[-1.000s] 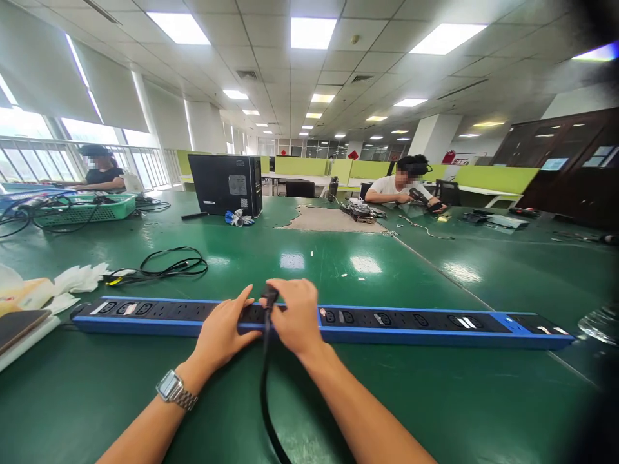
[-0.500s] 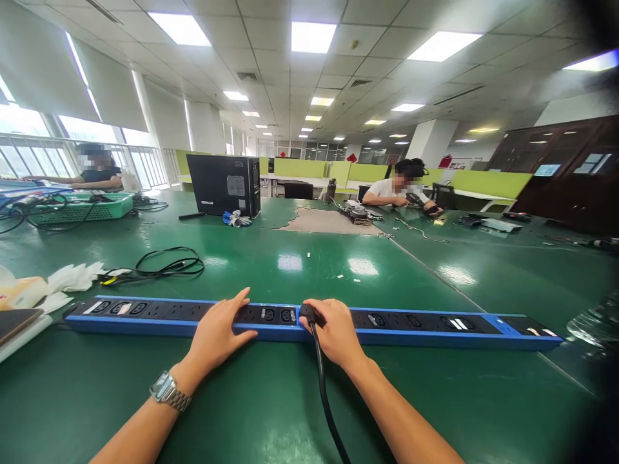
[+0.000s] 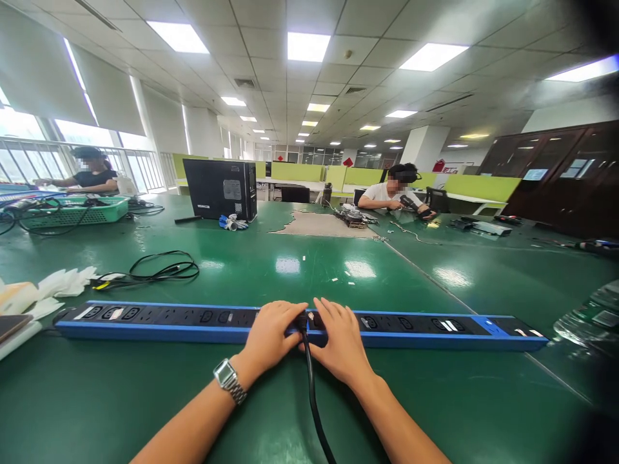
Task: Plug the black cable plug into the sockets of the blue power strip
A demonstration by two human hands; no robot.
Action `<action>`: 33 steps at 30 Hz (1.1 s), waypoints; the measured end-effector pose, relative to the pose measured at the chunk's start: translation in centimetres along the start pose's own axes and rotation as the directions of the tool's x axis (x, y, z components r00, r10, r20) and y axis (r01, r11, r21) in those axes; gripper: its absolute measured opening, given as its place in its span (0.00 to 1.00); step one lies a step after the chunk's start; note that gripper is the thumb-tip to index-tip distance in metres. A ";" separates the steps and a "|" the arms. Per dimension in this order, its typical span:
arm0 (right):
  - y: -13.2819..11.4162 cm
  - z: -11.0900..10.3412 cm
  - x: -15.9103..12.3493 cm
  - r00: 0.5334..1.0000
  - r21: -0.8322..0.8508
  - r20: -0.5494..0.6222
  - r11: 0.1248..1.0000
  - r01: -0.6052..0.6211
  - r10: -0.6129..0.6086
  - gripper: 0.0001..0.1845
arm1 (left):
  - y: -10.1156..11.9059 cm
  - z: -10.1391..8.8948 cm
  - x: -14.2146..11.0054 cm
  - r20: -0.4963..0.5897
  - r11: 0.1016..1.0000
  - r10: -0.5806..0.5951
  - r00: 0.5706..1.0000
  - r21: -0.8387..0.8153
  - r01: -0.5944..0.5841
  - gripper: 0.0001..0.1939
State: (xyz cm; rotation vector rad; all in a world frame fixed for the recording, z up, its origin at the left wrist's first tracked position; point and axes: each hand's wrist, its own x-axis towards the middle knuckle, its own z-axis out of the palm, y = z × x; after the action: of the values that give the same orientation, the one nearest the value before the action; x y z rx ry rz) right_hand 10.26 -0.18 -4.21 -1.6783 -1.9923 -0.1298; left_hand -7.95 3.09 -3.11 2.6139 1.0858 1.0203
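A long blue power strip [image 3: 145, 320] with black sockets lies across the green table [image 3: 97, 399] in front of me. A black plug [image 3: 303, 320] sits in a socket near its middle, and its black cable [image 3: 313, 403] runs back toward me. My left hand [image 3: 271, 334], with a metal watch on the wrist, has its fingers curled over the strip and against the plug's left side. My right hand [image 3: 339, 340] lies over the strip just right of the plug, fingers stretched out and thumb beside the plug.
A coiled black cable [image 3: 159, 270] and white tissues [image 3: 62, 282] lie at the left. Farther back stand a black computer case [image 3: 220, 190] and a green basket [image 3: 72, 211]. Two other people sit at the far left and far right. A clear plastic bag [image 3: 587, 319] lies at the right edge.
My right hand carried the plug rightward along the strip and set it in a socket. My left hand slid right to meet it. The right fingers have flattened over the strip.
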 end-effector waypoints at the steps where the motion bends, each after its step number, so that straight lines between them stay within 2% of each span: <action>1: 0.0 0.0 0.0 1.000 -0.010 0.008 1.000 -0.005 0.005 0.43 | 0.5 0.6 0.5 -0.013 1.000 -0.004 1.000 -0.007 0.004 0.18; 3: -0.2 0.0 0.0 0.999 -0.024 0.027 1.000 -0.017 0.018 0.41 | 1.0 1.0 1.2 -0.099 1.000 -0.012 0.995 -0.026 0.010 0.15; 5: -0.3 -0.1 0.1 0.998 -0.030 0.048 0.999 -0.030 0.032 0.41 | 0.9 0.3 1.2 -0.254 0.998 -0.029 0.967 -0.054 0.016 0.14; 8: -0.5 -0.3 0.1 0.995 -0.020 0.083 0.998 -0.054 0.056 0.42 | -0.4 -2.5 0.2 -0.462 0.998 -0.056 0.885 -0.060 0.031 0.13; 10: -0.6 -0.5 0.2 0.992 -0.009 0.103 0.997 -0.074 0.075 0.41 | -2.0 -4.5 -1.1 -0.491 0.998 -0.070 0.868 -0.031 0.063 0.13; 13: -0.9 -0.6 0.2 0.990 0.003 0.105 0.995 -0.099 0.098 0.40 | -4.7 -6.4 -3.5 -0.438 0.985 -0.153 0.886 0.000 0.170 0.16; 17: -1.0 -0.5 0.4 0.990 0.016 0.077 0.993 -0.119 0.118 0.39 | -6.6 -6.7 -5.1 -0.281 0.972 -0.235 0.930 -0.047 0.231 0.18; 20: -0.9 -0.3 0.5 0.991 0.029 0.052 0.992 -0.122 0.120 0.37 | -7.0 -6.2 -5.0 -0.197 0.980 -0.201 0.959 -0.036 0.198 0.17; 24: -1.6 0.0 0.7 0.995 0.064 0.015 0.993 -0.096 0.095 0.34 | -7.2 -5.8 -5.0 -0.136 0.987 -0.134 0.982 0.075 0.145 0.19; 29: -5.7 1.1 1.9 0.997 0.173 -0.005 0.982 0.082 -0.082 0.29 | -7.1 -5.8 -5.4 -0.120 0.957 -0.210 0.970 0.181 0.229 0.45; 30: -6.9 1.5 2.3 0.994 0.200 -0.011 0.973 0.112 -0.112 0.29 | -7.0 -5.8 -5.5 -0.105 0.953 -0.215 0.971 0.197 0.232 0.47; 33: -10.1 2.8 3.7 0.978 0.282 -0.013 0.938 0.204 -0.209 0.27 | -7.0 -5.6 -5.4 -0.075 0.946 -0.208 0.975 0.238 0.220 0.46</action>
State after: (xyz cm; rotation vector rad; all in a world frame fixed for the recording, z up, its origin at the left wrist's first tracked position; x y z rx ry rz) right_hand -0.50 1.92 -2.33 -1.2949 -2.0839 0.0916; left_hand -18.35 3.83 -4.25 2.5851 1.5606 0.9616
